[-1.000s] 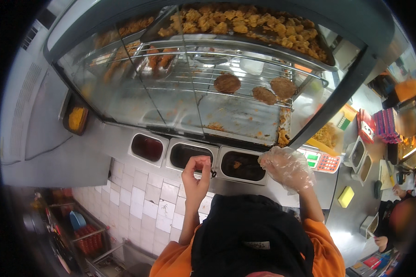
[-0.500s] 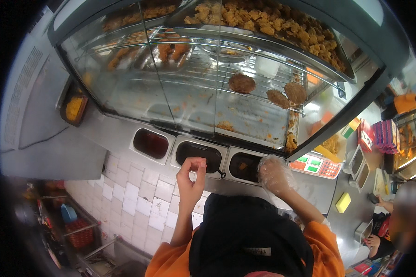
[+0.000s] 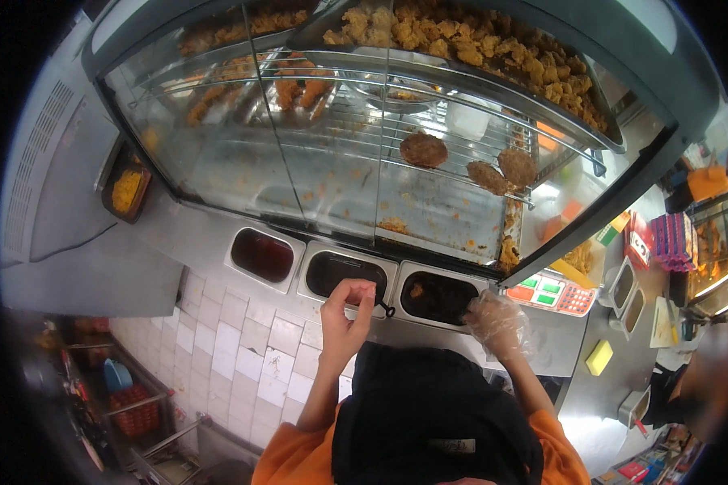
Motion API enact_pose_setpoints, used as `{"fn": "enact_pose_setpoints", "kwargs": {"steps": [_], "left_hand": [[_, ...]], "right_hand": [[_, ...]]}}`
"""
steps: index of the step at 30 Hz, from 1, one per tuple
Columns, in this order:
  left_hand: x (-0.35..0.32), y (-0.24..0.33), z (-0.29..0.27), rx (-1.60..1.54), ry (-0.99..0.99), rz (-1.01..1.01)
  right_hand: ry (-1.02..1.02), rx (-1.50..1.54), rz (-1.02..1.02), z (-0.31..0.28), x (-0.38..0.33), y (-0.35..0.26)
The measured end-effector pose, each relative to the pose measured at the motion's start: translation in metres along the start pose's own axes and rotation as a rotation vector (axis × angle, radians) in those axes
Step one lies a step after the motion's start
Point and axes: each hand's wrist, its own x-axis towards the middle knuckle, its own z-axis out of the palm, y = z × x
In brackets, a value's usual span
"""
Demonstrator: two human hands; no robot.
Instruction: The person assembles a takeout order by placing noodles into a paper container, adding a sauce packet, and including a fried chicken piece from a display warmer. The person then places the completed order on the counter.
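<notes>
Shifting left: clear-plastic-gloved right hand [image 3: 498, 323] now sits at 3 o'clock of the right-hand dark steel sauce well [image 3: 438, 296], loosely open, empty. Bare left hand [image 3: 345, 322] keeps pinching a thin ladle handle [image 3: 378, 301] over the middle well [image 3: 345, 273].

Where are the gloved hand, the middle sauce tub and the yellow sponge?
Gloved hand [image 3: 497, 323], head view, on the glove's back.
Middle sauce tub [image 3: 332, 271], head view, on its dark contents.
Yellow sponge [image 3: 598, 357], head view, on its top face.

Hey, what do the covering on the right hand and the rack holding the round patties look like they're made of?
The covering on the right hand looks like thin clear plastic film, a loose disposable glove: it is see-through, crinkled and catches glints. The wire rack under the round brown patties appears to be bare shiny metal, likely steel: thin parallel silvery rods with bright highlights.
</notes>
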Motion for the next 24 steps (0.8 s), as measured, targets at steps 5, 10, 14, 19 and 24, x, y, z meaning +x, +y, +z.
{"fn": "enact_pose_setpoints", "kwargs": {"steps": [5, 10, 14, 19, 24], "left_hand": [[0.001, 0.001, 0.002, 0.030, -0.023, 0.005], [0.002, -0.001, 0.003, 0.021, -0.015, 0.010], [0.001, -0.004, 0.002, 0.015, -0.002, 0.002], [-0.001, -0.009, -0.001, 0.024, 0.003, -0.007], [-0.002, -0.014, -0.002, 0.043, 0.011, -0.009]], "right_hand": [[0.092, 0.040, -0.010, 0.001, -0.005, 0.003], [0.161, -0.197, -0.142, 0.001, -0.003, -0.001], [-0.098, -0.161, 0.015, 0.007, 0.003, -0.013], [-0.065, -0.190, -0.132, 0.012, 0.003, -0.021], [0.046, -0.251, -0.185, 0.023, 0.000, -0.013]]}}
